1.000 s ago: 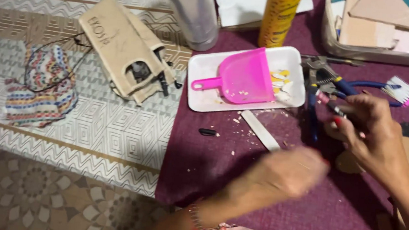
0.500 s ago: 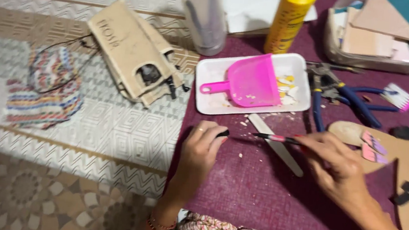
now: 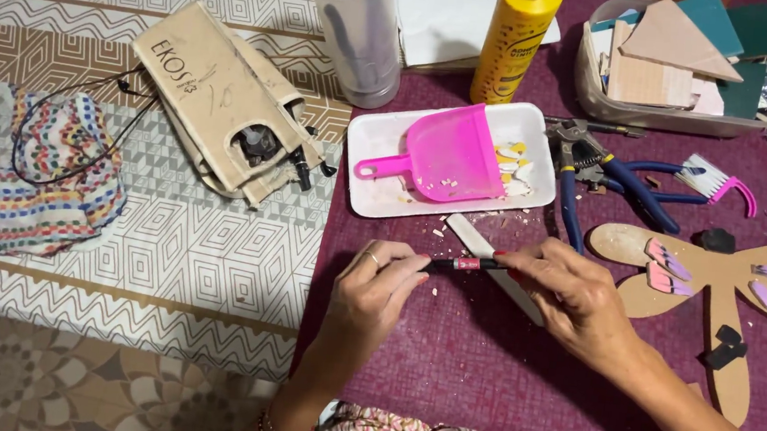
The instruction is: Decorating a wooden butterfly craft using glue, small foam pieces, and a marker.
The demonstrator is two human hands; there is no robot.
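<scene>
Both my hands meet over the purple mat [image 3: 481, 375], pinching a thin black pen-like tool with a red band [image 3: 466, 264] held level between them. My left hand [image 3: 376, 294] grips its left end with thumb and forefinger. My right hand [image 3: 573, 295] holds the right end. Under the tool lies a pale nail-file-like strip [image 3: 483, 249]. Just beyond it stands a white tray [image 3: 381, 140] holding a pink dustpan [image 3: 450, 156] and small white and yellow chips.
Blue-handled pliers [image 3: 594, 170] and a small brush [image 3: 715, 182] lie right of the tray. A cardboard cut-out with pink feather pieces [image 3: 723, 295] lies at the right. A yellow bottle [image 3: 516, 36], clear tumbler [image 3: 354, 30], scrap box [image 3: 680, 57], beige pouch [image 3: 217, 96] and striped cloth [image 3: 50, 174] are around.
My right hand came from the pliers area down to the mat centre with the thin tool. My left hand rose from the near edge and took hold of the tool's other end.
</scene>
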